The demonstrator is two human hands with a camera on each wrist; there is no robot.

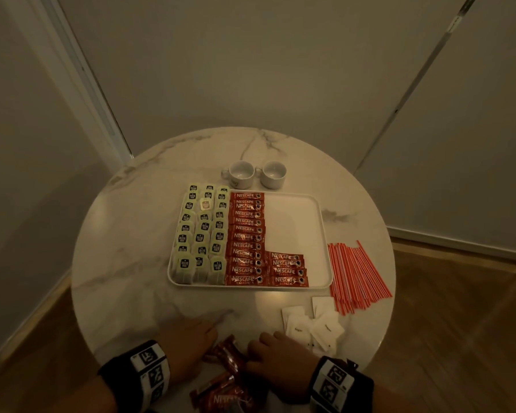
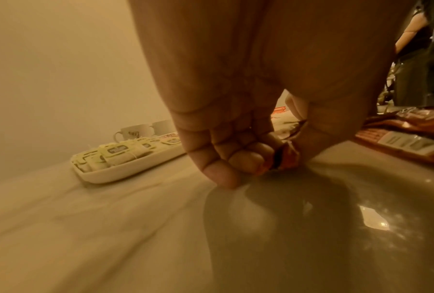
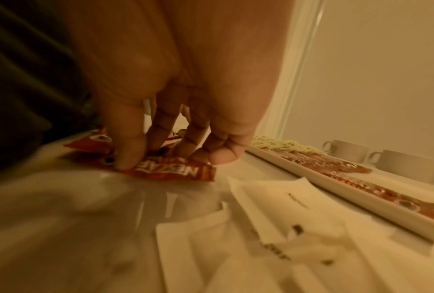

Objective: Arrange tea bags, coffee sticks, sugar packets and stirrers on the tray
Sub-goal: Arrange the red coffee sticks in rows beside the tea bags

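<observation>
A: Head view has your left hand and right hand down at the near edge of the table, either side of the loose coffee sticks. Why both?

B: Probably to square up a few before lifting. At the left wrist your fingers curl round one red stick, thumb opposite, so that hand is pinching it. At the right wrist your fingertips press on a stick lying flat, pinning rather than lifting it, as far as I can judge.

A: And the tray?

B: Tea bags fill its left side, then a full column of placed coffee sticks and a short second column. Its right part is bare, likely kept for the sugar packets and stirrers, which lie on the table beside the tray.
</observation>
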